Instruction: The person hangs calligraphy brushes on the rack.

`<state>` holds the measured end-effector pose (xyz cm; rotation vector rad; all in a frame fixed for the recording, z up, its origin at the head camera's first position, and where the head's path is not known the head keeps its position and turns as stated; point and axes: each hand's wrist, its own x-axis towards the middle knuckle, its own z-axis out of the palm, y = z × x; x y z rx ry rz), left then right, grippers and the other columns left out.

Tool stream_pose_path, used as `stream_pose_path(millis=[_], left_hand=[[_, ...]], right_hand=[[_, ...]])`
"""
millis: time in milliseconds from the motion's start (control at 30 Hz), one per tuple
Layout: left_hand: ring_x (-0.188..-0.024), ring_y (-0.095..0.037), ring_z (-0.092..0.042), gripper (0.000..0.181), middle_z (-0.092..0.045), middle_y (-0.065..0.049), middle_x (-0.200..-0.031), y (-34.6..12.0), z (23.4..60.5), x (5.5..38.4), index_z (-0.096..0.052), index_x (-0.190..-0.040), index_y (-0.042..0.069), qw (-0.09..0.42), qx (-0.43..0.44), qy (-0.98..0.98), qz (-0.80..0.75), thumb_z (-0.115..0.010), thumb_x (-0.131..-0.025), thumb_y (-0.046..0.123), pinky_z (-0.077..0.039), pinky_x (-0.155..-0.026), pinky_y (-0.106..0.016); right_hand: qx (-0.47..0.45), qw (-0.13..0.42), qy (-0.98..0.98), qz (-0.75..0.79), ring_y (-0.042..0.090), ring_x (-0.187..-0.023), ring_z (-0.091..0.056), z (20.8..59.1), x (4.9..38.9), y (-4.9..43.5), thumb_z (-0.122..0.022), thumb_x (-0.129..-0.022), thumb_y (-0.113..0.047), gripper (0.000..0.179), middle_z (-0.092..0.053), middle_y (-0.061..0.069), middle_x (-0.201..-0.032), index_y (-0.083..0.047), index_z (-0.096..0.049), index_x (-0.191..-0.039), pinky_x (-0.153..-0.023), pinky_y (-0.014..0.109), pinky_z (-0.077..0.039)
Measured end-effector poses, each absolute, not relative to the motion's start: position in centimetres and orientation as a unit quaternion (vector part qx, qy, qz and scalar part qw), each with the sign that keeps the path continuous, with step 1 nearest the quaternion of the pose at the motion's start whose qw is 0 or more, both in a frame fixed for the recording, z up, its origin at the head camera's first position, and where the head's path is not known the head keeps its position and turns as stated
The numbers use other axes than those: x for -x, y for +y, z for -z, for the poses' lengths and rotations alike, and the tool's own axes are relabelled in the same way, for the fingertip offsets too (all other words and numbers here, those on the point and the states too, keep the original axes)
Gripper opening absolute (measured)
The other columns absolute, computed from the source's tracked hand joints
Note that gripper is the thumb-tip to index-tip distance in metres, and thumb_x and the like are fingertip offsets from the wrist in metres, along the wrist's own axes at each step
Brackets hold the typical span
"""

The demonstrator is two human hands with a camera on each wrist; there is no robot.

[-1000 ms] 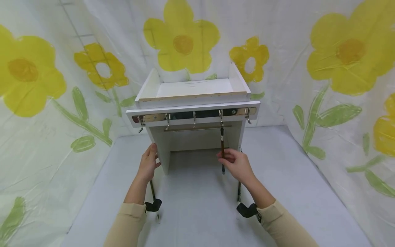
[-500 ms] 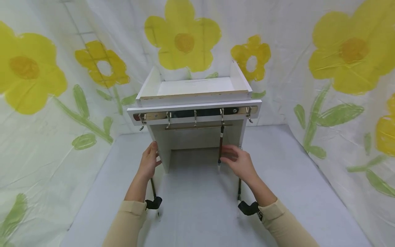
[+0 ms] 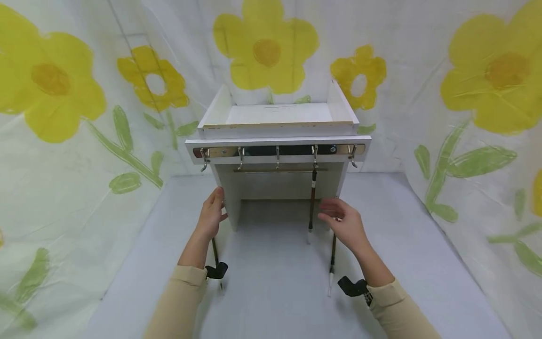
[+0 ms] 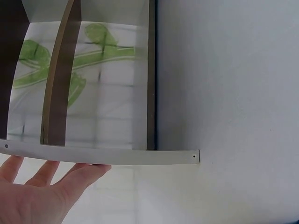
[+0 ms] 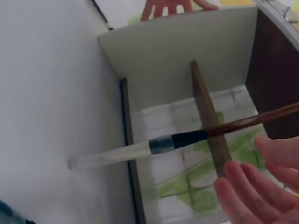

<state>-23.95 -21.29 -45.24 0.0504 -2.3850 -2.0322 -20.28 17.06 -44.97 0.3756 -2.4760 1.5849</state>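
Note:
A calligraphy brush (image 3: pixel 313 197) with a brown handle hangs tip down from a metal hook on the rail of a white wooden shelf unit (image 3: pixel 271 132). In the right wrist view, the brush (image 5: pixel 247 122) shows dark and grey bands above pale bristles. My right hand (image 3: pixel 345 223) is just right of it, fingers loosely bent and apart from the handle. My left hand (image 3: pixel 210 214) rests against the unit's left side panel, with its fingertips (image 4: pixel 100 169) on the outer face. Two more slim brushes hang lower, one by the left hand (image 3: pixel 215 252), another below the right hand (image 3: pixel 332 254).
Several hooks line the metal rail (image 3: pixel 254 150) along the unit's front; a thin rod (image 3: pixel 279 170) runs beneath. An open tray-like top (image 3: pixel 279 114) sits above. The unit stands on a pale cloth (image 3: pixel 271 282), before a flower-printed curtain (image 3: pixel 402 94).
My right hand has let go of the brush handle and drawn off to the right. The brush swung left and now hangs nearly straight. My left hand stays on the panel; the head view shifted slightly.

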Motion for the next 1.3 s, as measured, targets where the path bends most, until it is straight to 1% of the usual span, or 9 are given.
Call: stream_pose_path(millis=[67, 133, 300, 400, 500, 700, 933, 1167, 1300], left_hand=[[-0.150, -0.042, -0.028, 0.078, -0.018, -0.013, -0.168, -21.3, 45.1, 24.0, -0.017, -0.163, 0.014, 0.007, -0.015, -0.763, 0.646, -0.028, -0.103, 0.062, -0.039, -0.112, -0.060], [-0.150, -0.042, -0.029, 0.079, -0.019, -0.013, -0.168, -21.3, 45.0, 24.0, -0.017, -0.163, 0.014, 0.008, -0.013, -0.766, 0.643, -0.028, -0.103, 0.064, -0.039, -0.112, -0.061], [-0.150, -0.043, -0.028, 0.084, -0.020, -0.014, -0.168, -21.2, 44.8, 23.9, -0.017, -0.163, 0.013, 0.006, -0.014, -0.769, 0.639, -0.027, -0.101, 0.068, -0.039, -0.112, -0.061], [-0.150, -0.043, -0.029, 0.085, -0.021, -0.014, -0.167, -21.1, 44.9, 23.7, -0.018, -0.163, 0.014, 0.005, -0.018, -0.770, 0.638, -0.028, -0.100, 0.070, -0.040, -0.112, -0.061], [-0.150, -0.042, -0.029, 0.084, -0.021, -0.013, -0.167, -21.2, 45.0, 23.8, -0.018, -0.163, 0.016, 0.006, -0.018, -0.769, 0.639, -0.029, -0.100, 0.070, -0.040, -0.112, -0.061], [-0.152, -0.041, -0.026, 0.076, -0.018, -0.011, -0.169, -21.3, 44.9, 23.8, -0.017, -0.163, 0.017, -0.009, -0.015, -0.758, 0.652, -0.028, -0.103, 0.063, -0.038, -0.114, -0.061], [-0.151, -0.043, -0.025, 0.070, -0.018, -0.016, -0.168, -20.7, 42.5, 22.6, -0.016, -0.163, 0.011, -0.024, -0.010, -0.755, 0.655, -0.027, -0.108, 0.053, -0.037, -0.114, -0.061], [-0.151, -0.043, -0.025, 0.072, -0.017, -0.016, -0.168, -20.5, 41.9, 22.3, -0.016, -0.163, 0.011, -0.027, -0.012, -0.754, 0.656, -0.029, -0.107, 0.054, -0.036, -0.114, -0.061], [-0.151, -0.042, -0.024, 0.074, -0.017, -0.014, -0.168, -21.0, 43.3, 23.1, -0.016, -0.163, 0.014, -0.024, -0.014, -0.756, 0.654, -0.029, -0.105, 0.058, -0.037, -0.114, -0.061]], right_hand=[[-0.124, 0.086, -0.827, -0.542, 0.030, -0.106, -0.071, 45.0, 20.4, 17.4, -0.074, -0.095, -0.022, 0.041, -0.071, 0.016, -0.123, -0.008, -0.062, -0.132, -0.080, 0.022, -0.058], [-0.117, 0.079, -0.826, -0.546, 0.032, -0.102, -0.072, 45.1, 20.3, 17.8, -0.074, -0.095, -0.021, 0.043, -0.071, 0.018, -0.121, -0.007, -0.061, -0.133, -0.075, 0.022, -0.059], [-0.077, 0.040, -0.840, -0.536, 0.038, -0.098, -0.073, 45.3, 20.3, 18.7, -0.073, -0.095, -0.020, 0.042, -0.071, 0.020, -0.118, -0.006, -0.061, -0.133, -0.072, 0.034, -0.064], [-0.051, 0.011, -0.843, -0.535, 0.038, -0.102, -0.072, 45.6, 20.2, 19.2, -0.072, -0.096, -0.019, 0.043, -0.070, 0.022, -0.120, -0.004, -0.059, -0.134, -0.077, 0.043, -0.064], [-0.026, -0.009, -0.837, -0.547, 0.037, -0.107, -0.071, 45.9, 20.3, 19.5, -0.072, -0.096, -0.018, 0.045, -0.068, 0.024, -0.124, -0.002, -0.058, -0.135, -0.082, 0.048, -0.062], [0.019, -0.040, -0.824, -0.565, 0.037, -0.110, -0.069, 46.4, 20.4, 19.9, -0.072, -0.096, -0.019, 0.050, -0.063, 0.028, -0.129, 0.002, -0.052, -0.138, -0.080, 0.041, -0.063], [0.077, -0.086, -0.812, -0.572, 0.042, -0.113, -0.067, 47.5, 20.7, 20.4, -0.075, -0.093, -0.018, 0.062, -0.059, 0.033, -0.132, 0.006, -0.044, -0.142, -0.076, 0.040, -0.064], [0.103, -0.097, -0.813, -0.566, 0.044, -0.112, -0.066, 49.0, 21.1, 20.5, -0.077, -0.090, -0.017, 0.069, -0.057, 0.034, -0.132, 0.006, -0.041, -0.143, -0.073, 0.039, -0.064], [0.114, -0.100, -0.813, -0.563, 0.043, -0.109, -0.068, 49.8, 21.3, 20.5, -0.079, -0.089, -0.015, 0.070, -0.056, 0.035, -0.133, 0.006, -0.040, -0.143, -0.072, 0.039, -0.064]])
